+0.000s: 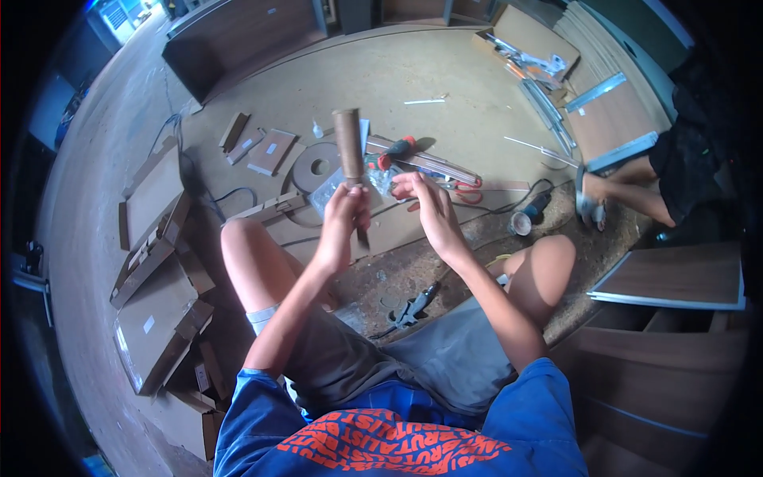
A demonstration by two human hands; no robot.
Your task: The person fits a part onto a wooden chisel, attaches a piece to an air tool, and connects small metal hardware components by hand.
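Note:
My left hand [346,211], raised over the floor between my knees, is closed round a brown rod-like piece [347,147]. It stands nearly upright, thicker above the fist, with a narrow dark end below; its exact kind is unclear. My right hand [427,203] is held up beside it, fingers apart and slightly bent, holding nothing that I can see. Beyond the hands lie a clear plastic bag [324,195] of small parts, a brown roll of banding [304,168], a red and black power tool [397,149] and red-handled scissors [470,195].
An angle grinder [531,213] lies right of my hands, near another person's limb [624,195]. A dark tool [417,306] rests between my legs. Cardboard boxes [155,334] are piled at left; brown panels [675,274] stand at right. An open carton [524,36] sits far right.

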